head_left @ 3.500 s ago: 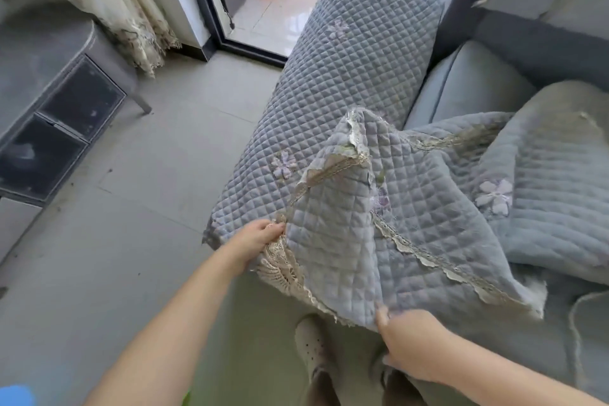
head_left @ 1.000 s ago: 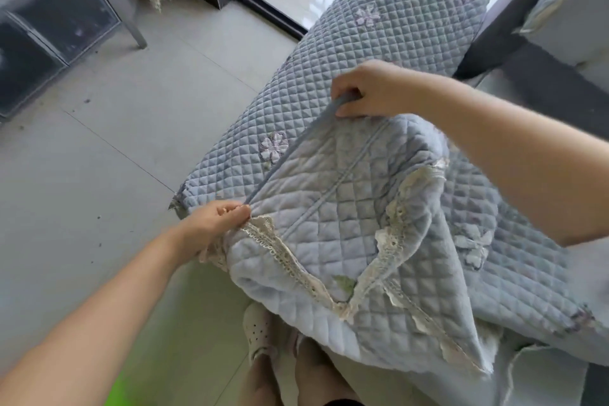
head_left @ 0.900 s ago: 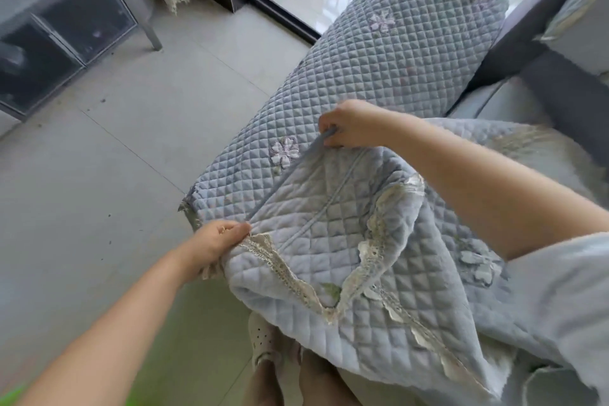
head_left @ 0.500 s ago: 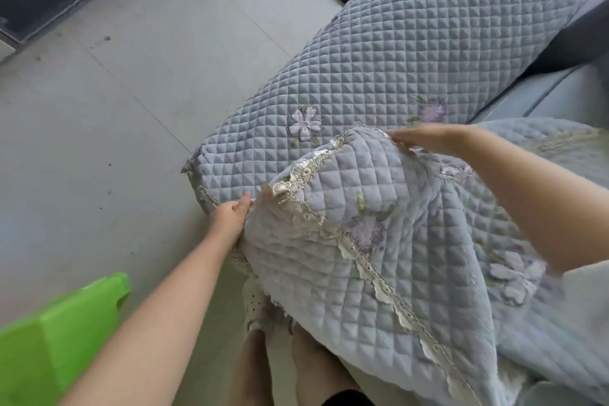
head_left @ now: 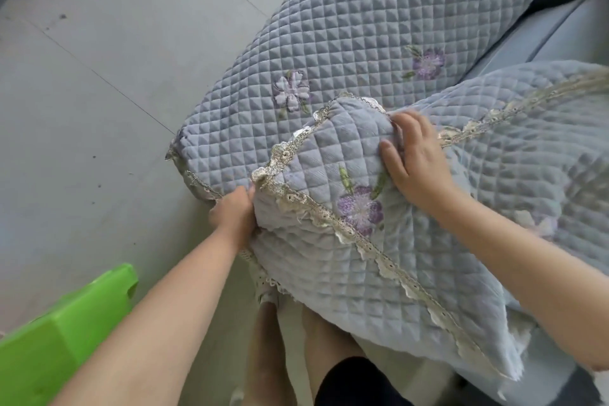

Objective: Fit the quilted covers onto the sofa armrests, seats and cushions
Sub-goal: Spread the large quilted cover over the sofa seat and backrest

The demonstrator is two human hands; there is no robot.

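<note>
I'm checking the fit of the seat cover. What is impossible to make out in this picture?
Head view:
- Seat cushion: hidden under the loose quilted cover.
- Left hand fingertips: tucked behind the cover's corner.
- Armrest cover far end: cut off by the top edge.
- Green stool: cut off at the bottom-left corner.

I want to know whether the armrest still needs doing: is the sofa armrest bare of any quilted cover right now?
No, the armrest already wears a quilted cover with stitched flowers, and both hands are working on a second cover beside it.
</note>
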